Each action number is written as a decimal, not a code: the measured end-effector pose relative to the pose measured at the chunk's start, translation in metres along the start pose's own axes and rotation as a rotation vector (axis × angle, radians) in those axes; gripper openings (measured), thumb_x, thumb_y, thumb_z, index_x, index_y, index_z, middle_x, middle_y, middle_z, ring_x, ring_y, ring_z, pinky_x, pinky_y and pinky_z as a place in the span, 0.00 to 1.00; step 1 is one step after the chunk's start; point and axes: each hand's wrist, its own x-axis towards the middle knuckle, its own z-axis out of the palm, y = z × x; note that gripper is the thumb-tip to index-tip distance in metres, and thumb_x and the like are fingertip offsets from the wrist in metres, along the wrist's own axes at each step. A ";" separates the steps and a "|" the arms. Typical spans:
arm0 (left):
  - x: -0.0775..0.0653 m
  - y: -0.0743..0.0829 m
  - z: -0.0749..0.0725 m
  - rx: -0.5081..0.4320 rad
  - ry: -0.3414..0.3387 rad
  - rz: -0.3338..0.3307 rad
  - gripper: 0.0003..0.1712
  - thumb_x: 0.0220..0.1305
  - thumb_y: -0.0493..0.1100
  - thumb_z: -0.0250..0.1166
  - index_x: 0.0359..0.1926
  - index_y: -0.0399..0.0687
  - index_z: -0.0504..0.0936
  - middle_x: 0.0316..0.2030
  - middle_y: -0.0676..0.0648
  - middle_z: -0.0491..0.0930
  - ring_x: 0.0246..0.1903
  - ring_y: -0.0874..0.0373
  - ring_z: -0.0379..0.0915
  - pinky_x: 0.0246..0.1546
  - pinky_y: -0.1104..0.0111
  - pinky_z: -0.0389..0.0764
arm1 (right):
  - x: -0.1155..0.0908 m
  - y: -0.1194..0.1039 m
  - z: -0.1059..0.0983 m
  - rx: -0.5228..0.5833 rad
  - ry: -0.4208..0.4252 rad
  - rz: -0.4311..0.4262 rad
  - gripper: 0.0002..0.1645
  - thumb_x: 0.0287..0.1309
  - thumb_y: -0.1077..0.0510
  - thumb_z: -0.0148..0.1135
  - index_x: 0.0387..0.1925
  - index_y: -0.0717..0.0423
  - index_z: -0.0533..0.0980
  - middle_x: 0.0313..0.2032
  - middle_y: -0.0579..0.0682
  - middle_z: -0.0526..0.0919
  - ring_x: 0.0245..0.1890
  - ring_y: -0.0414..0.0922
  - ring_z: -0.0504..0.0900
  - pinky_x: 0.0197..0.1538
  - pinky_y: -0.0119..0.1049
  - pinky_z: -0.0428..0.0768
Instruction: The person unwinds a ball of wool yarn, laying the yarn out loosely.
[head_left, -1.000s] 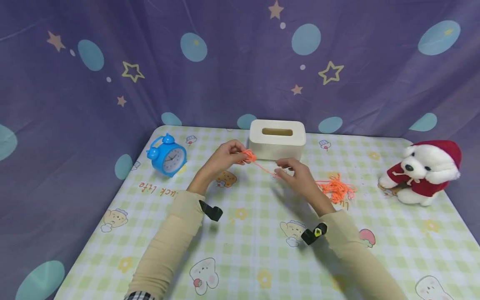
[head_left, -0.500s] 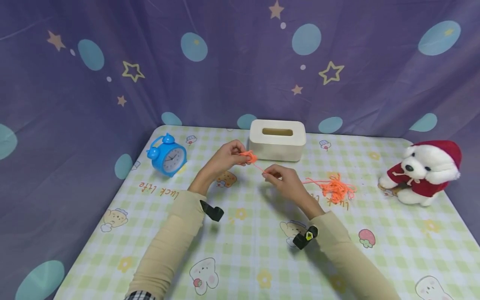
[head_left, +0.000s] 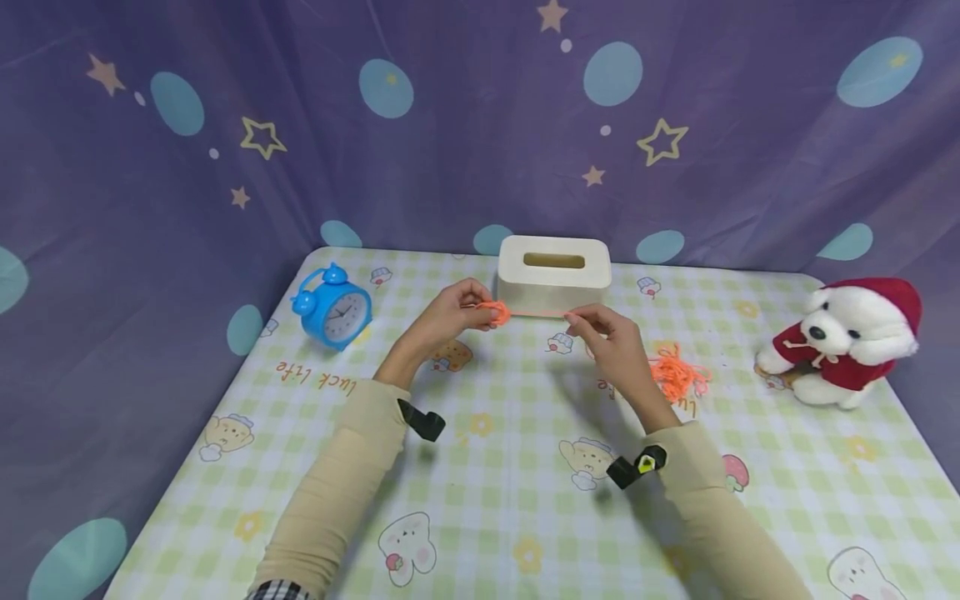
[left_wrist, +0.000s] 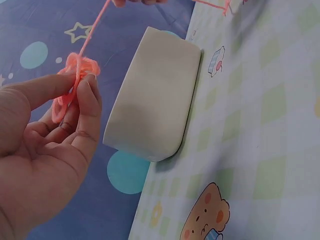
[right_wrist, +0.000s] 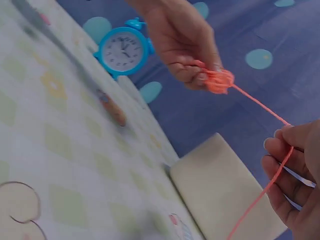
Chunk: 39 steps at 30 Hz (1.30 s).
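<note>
A small looped bundle of orange yarn [left_wrist: 62, 102] is pinched between the thumb and fingers of my left hand [head_left: 450, 315], raised above the table in front of the tissue box. From it a single strand [right_wrist: 260, 104] runs taut to my right hand [head_left: 611, 337], whose thumb and forefinger pinch it. Past the right fingers the strand hangs down, as the right wrist view shows. A loose heap of the same yarn [head_left: 677, 375] lies on the table to the right, partly hidden behind the right wrist.
Behind the hands stands a cream tissue box [head_left: 553, 275]. A blue alarm clock [head_left: 333, 308] is at the back left, and a white plush dog [head_left: 840, 342] in a red hat and top sits at the right. A checked cloth [head_left: 465, 517] covers the table; a purple curtain [head_left: 465, 167] hangs behind.
My right hand came in toward the left hand, then drew back to the right and up, pulling the strand straight. The left hand has kept its place, holding the bundle.
</note>
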 end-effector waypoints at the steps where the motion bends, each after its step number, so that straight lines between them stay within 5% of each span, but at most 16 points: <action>1: 0.000 0.000 0.000 0.001 0.000 -0.002 0.09 0.67 0.38 0.60 0.45 0.40 0.72 0.44 0.41 0.80 0.42 0.48 0.81 0.51 0.54 0.80 | -0.001 -0.005 -0.003 -0.001 0.017 -0.006 0.14 0.64 0.50 0.60 0.41 0.56 0.82 0.32 0.55 0.85 0.31 0.33 0.78 0.33 0.28 0.71; 7: -0.001 0.001 0.000 0.013 -0.009 -0.003 0.09 0.67 0.37 0.60 0.46 0.41 0.72 0.42 0.42 0.79 0.38 0.55 0.80 0.48 0.59 0.82 | -0.007 -0.034 -0.020 -0.005 0.113 -0.004 0.12 0.65 0.58 0.59 0.42 0.65 0.80 0.33 0.63 0.84 0.26 0.31 0.77 0.32 0.25 0.70; 15: -0.002 0.000 -0.002 0.000 -0.029 0.017 0.09 0.67 0.36 0.59 0.47 0.40 0.72 0.41 0.43 0.77 0.38 0.53 0.79 0.48 0.61 0.82 | -0.008 -0.027 -0.037 0.060 0.190 -0.006 0.12 0.64 0.60 0.59 0.41 0.67 0.80 0.30 0.60 0.82 0.21 0.33 0.72 0.21 0.27 0.64; 24: -0.002 0.000 -0.004 0.010 -0.023 0.010 0.11 0.69 0.37 0.57 0.50 0.38 0.74 0.42 0.43 0.76 0.39 0.54 0.79 0.48 0.63 0.82 | -0.011 -0.019 -0.052 0.078 0.278 0.021 0.13 0.64 0.59 0.60 0.41 0.69 0.79 0.25 0.47 0.83 0.30 0.37 0.80 0.36 0.21 0.73; 33: -0.003 -0.002 -0.006 0.001 -0.011 0.015 0.17 0.68 0.39 0.59 0.53 0.33 0.72 0.42 0.43 0.76 0.41 0.48 0.79 0.50 0.58 0.81 | -0.014 -0.007 -0.076 0.064 0.392 0.057 0.15 0.64 0.57 0.59 0.42 0.69 0.79 0.23 0.35 0.81 0.27 0.31 0.78 0.25 0.26 0.65; 39: -0.004 -0.001 -0.007 -0.003 0.004 0.015 0.15 0.68 0.38 0.59 0.52 0.34 0.73 0.41 0.44 0.76 0.38 0.55 0.79 0.47 0.61 0.82 | -0.016 0.003 -0.091 0.042 0.469 0.092 0.14 0.65 0.56 0.58 0.42 0.65 0.80 0.22 0.32 0.80 0.25 0.33 0.77 0.24 0.26 0.63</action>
